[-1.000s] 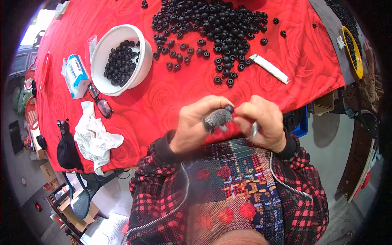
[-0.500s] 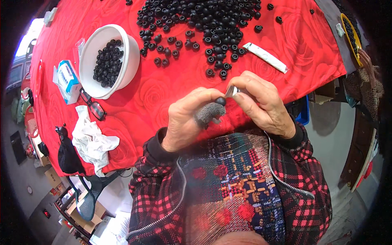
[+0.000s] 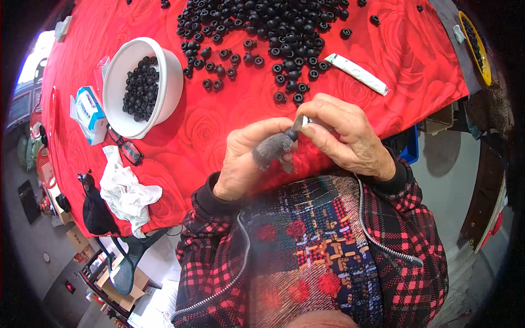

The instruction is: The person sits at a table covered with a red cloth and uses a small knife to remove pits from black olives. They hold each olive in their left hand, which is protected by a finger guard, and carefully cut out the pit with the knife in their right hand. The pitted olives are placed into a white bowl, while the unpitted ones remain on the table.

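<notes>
My left hand point(image 3: 236, 164) is closed on a small round black part point(image 3: 292, 134), pinched between thumb and fingers. Grey fabric point(image 3: 272, 148) wraps at least one of its fingers. Just to the right, my right hand point(image 3: 350, 139) grips a small knife by its pale handle. The short metal blade point(image 3: 298, 122) meets the black part at its upper edge, though fingers hide some of the contact. Beyond my hands lies a large pile of similar black parts point(image 3: 262, 22), with several strays nearer. To the left, a white bowl point(image 3: 178, 82) holds more of them.
A red rose-patterned cloth point(image 3: 202, 123) covers the table. A long white packet point(image 3: 358, 74) lies at right. On the left are a blue-white box point(image 3: 87, 112), glasses point(image 3: 131, 152), a white cloth point(image 3: 124, 188) and a black item point(image 3: 97, 208). A yellow-rimmed tray point(image 3: 484, 68) is far right.
The knife blade has moved slightly left and down against the black part. My left fingers have shifted, leaving less of the part showing. The whole view has shifted slightly.
</notes>
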{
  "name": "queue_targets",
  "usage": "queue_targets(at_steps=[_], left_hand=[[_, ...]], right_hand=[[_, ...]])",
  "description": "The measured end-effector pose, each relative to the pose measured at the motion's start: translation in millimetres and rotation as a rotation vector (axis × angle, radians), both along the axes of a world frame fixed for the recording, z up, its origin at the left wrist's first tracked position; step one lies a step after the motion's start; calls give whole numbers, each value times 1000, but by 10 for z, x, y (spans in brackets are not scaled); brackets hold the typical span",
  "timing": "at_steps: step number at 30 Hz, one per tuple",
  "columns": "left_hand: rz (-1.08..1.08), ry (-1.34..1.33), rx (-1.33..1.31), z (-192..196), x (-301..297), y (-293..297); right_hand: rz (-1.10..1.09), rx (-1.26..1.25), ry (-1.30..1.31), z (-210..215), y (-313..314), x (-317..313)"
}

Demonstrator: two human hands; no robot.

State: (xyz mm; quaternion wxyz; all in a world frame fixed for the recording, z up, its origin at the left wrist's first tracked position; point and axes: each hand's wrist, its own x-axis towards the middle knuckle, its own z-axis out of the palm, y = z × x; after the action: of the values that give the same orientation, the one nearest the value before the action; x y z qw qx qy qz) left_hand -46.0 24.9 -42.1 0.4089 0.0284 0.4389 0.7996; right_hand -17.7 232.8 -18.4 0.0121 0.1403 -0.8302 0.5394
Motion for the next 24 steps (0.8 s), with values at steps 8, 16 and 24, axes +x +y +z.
queue_targets(at_steps=[8, 16, 24], left_hand=[[-11, 46, -21, -34, -26, 5], [1, 40, -30, -25, -38, 11], [-22, 39, -59, -33, -46, -2]], right_hand=[[7, 4, -9, -56, 18, -23], [16, -23, -39, -68, 20, -32], [40, -48, -34, -97, 29, -50]])
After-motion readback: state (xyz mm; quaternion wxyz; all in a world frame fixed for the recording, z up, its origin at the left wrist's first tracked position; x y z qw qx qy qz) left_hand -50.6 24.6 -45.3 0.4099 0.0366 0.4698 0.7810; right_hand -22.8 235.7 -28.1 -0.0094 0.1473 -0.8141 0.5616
